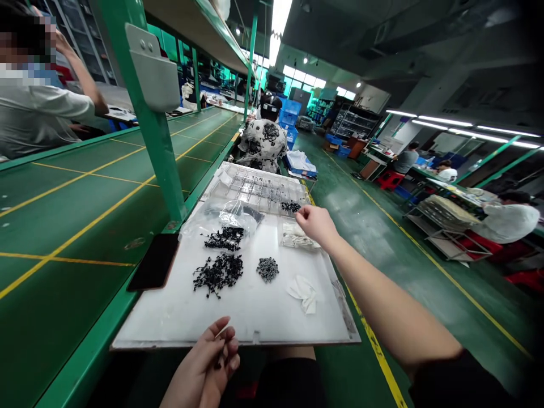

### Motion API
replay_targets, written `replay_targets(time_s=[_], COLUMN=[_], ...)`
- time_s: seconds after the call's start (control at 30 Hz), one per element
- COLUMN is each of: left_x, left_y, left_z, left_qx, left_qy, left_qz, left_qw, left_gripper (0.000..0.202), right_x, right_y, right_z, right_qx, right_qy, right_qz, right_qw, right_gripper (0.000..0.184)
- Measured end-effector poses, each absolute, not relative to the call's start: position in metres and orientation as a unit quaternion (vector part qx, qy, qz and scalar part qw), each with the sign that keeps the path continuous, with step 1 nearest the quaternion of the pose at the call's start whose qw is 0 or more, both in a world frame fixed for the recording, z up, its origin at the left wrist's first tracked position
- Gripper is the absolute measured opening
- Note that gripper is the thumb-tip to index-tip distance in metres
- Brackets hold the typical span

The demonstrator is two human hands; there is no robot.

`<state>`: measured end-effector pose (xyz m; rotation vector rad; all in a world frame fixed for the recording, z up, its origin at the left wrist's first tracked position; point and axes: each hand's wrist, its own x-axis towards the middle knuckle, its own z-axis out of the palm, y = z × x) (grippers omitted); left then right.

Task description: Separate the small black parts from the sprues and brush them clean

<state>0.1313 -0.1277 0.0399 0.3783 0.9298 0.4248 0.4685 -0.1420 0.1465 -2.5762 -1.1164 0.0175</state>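
My left hand (208, 360) is at the board's near edge, its fingers curled around a small dark part (219, 360). At the far right of the white board (238, 326), my right hand (318, 224) has its fingertips pinched together beside small black parts (290, 207) in a clear compartment tray (259, 190). Anything within that pinch is hidden. On the board lie a pile of black branching parts (219, 273), a smaller black pile (224, 238) by a clear plastic bag (212, 215), and a round heap of small grey pieces (267, 270).
A crumpled white cloth (304, 292) lies at the board's right. White pieces fill a shallow box (295, 233) below my right hand. A dark phone (154, 262) rests by the green post (159, 153). A green conveyor belt (85, 226) runs along the left; people sit nearby.
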Motion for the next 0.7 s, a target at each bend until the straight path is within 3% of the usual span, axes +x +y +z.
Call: replay_targets(time_s=[0.2, 0.37, 0.53, 0.7], left_x=[0.134, 0.142, 0.16, 0.174], left_y=[-0.126, -0.128, -0.146, -0.166], left_z=[0.057, 0.059, 0.073, 0.087], left_qx=[0.216, 0.225, 0.181, 0.136], left_qy=[0.44, 0.39, 0.304, 0.278], left_qz=[0.217, 0.223, 0.21, 0.178], left_qw=[0.844, 0.865, 0.911, 0.934], left_gripper=[0.047, 0.032, 0.021, 0.014], right_x=[0.497, 0.4, 0.294, 0.275], right_y=[-0.125, -0.196, -0.259, -0.281], right_z=[0.154, 0.128, 0.099, 0.092], right_qx=[-0.926, -0.85, -0.748, -0.728], right_qy=[-0.338, -0.475, -0.589, -0.597], right_qz=[-0.024, -0.001, 0.061, 0.058], right_qw=[0.166, 0.227, 0.299, 0.332], right_gripper=[0.032, 0.018, 0.019, 0.017])
